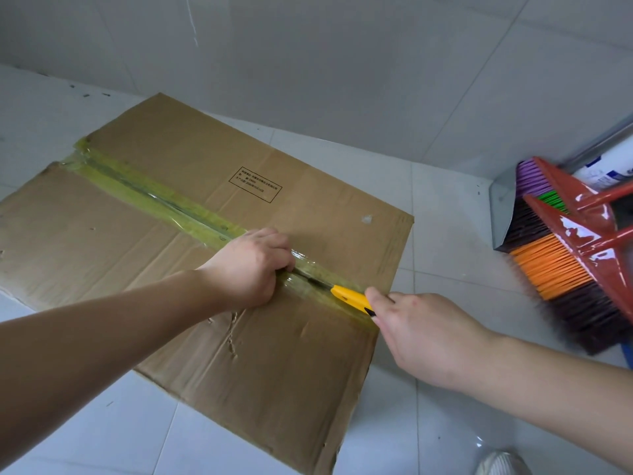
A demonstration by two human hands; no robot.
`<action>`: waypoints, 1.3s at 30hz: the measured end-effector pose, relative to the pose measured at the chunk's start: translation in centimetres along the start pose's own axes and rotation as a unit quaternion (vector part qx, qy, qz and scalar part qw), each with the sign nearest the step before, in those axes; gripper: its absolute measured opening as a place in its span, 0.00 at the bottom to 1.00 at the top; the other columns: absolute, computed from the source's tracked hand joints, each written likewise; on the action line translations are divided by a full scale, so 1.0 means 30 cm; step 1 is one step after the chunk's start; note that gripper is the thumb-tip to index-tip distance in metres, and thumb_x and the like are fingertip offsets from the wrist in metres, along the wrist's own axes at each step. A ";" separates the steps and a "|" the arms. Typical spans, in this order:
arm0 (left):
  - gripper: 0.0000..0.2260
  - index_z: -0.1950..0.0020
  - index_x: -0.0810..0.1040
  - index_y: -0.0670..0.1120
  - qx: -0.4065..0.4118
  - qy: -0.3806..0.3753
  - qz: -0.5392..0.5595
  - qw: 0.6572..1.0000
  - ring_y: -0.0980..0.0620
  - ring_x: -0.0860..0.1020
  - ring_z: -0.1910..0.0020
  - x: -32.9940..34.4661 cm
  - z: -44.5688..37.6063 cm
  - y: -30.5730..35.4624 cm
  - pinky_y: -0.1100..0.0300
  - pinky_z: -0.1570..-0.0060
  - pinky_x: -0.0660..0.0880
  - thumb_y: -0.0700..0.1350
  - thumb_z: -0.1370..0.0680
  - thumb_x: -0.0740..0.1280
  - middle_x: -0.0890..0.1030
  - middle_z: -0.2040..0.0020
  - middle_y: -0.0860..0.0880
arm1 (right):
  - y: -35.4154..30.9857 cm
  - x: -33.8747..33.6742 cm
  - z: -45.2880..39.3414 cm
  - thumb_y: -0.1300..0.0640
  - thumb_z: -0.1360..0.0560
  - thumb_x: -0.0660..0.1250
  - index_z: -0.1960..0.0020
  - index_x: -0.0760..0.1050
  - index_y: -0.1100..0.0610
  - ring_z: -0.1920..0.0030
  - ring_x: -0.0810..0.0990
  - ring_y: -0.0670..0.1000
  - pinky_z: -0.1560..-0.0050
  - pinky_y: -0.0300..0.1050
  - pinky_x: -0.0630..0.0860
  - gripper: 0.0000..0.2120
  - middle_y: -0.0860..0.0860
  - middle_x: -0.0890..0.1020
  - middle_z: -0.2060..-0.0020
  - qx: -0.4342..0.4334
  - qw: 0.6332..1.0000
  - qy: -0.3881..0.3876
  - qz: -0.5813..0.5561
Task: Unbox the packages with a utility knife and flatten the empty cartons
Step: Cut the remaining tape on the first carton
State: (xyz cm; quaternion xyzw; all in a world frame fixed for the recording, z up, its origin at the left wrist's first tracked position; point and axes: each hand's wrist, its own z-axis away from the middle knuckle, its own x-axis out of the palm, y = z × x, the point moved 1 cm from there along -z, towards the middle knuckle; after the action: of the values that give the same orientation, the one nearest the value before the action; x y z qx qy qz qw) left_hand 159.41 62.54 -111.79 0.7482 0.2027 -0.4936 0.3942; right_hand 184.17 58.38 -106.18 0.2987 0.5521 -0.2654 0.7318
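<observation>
1. Carton (pixel 212 269) lies on the tiled floor (pixel 445 423), taped seam (pixel 154 197) up; my right hand (pixel 423 337) has its grip wrapped round the yellow knife (pixel 351 298), blade near the seam's right end; most tape looks uncut.
2. Left hand (pixel 250 265) is curled, pressing down just beside the blade; looks risky.
3. Brooms (pixel 575 255) crowd the right; floor nearer me is open.
</observation>
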 end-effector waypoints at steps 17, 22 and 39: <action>0.17 0.63 0.81 0.42 0.061 -0.033 0.026 0.997 0.44 0.75 0.64 0.060 -0.079 0.124 0.58 0.63 0.73 0.38 0.37 0.52 0.78 0.63 0.47 | 0.081 0.020 0.154 0.57 0.21 0.57 0.34 0.60 0.54 0.58 0.80 0.55 0.67 0.47 0.65 0.17 0.49 0.77 0.54 -0.001 0.997 -0.074 -0.007; 0.17 0.63 0.81 0.42 0.060 -0.047 0.032 0.997 0.43 0.76 0.64 0.076 -0.095 0.140 0.55 0.63 0.75 0.38 0.38 0.52 0.78 0.63 0.46 | 0.106 0.023 0.213 0.55 0.26 0.66 0.43 0.73 0.56 0.71 0.79 0.52 0.76 0.45 0.64 0.12 0.48 0.78 0.66 0.017 0.999 -0.049 0.011; 0.16 0.65 0.80 0.43 0.091 -0.033 0.081 0.992 0.45 0.77 0.65 0.128 -0.147 0.188 0.55 0.62 0.76 0.38 0.37 0.53 0.78 0.64 0.48 | 0.179 0.064 0.344 0.56 0.40 0.78 0.48 0.78 0.57 0.81 0.72 0.51 0.79 0.39 0.55 0.21 0.47 0.74 0.75 0.042 0.998 -0.048 -0.001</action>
State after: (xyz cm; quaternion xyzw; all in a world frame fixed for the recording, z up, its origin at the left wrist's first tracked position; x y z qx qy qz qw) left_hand 167.53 62.28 -112.15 0.7780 0.0829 -0.5011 0.3699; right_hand 195.19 54.39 -105.08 0.3152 0.5054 -0.3032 0.7438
